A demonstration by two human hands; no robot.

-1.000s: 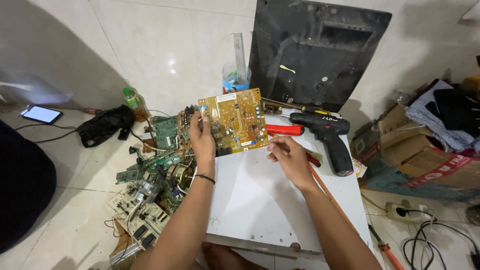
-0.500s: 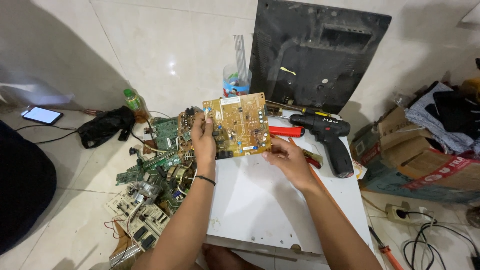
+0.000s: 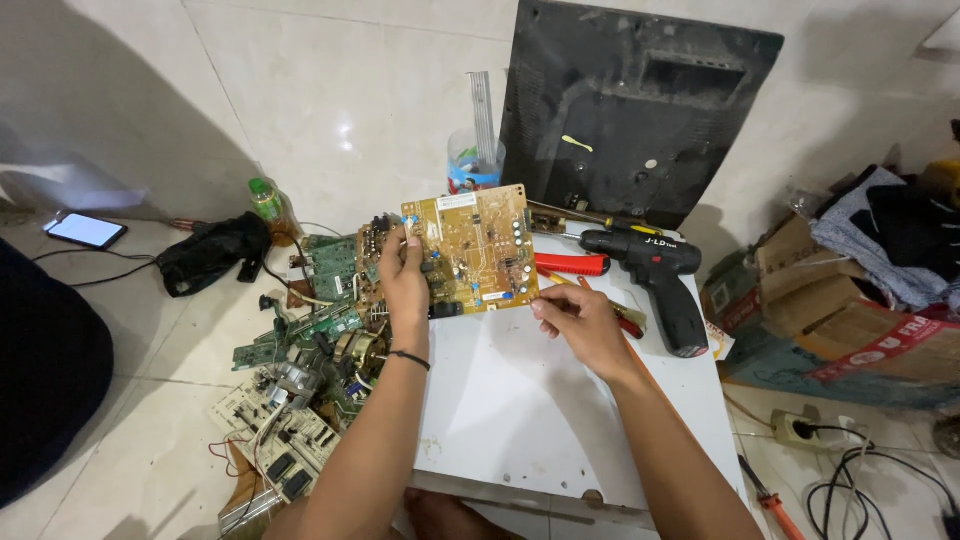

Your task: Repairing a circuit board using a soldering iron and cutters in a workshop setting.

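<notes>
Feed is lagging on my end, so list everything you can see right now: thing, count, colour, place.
circuit board: one, tan-yellow, held up over the white panel
white panel: one, white, under the hands
cordless drill: one, black, right on the panel
pliers: one, red-handled, beside the drill
board pile: several, green and beige, floor at left
monitor shell: one, black, leaning on the wall
plastic cup: one, clear, behind the board
bottle: one, green-capped, far left
phone: one, screen lit, floor at left
left hand: grips the board's left edge
right hand: fingertips at its lower right corner
</notes>
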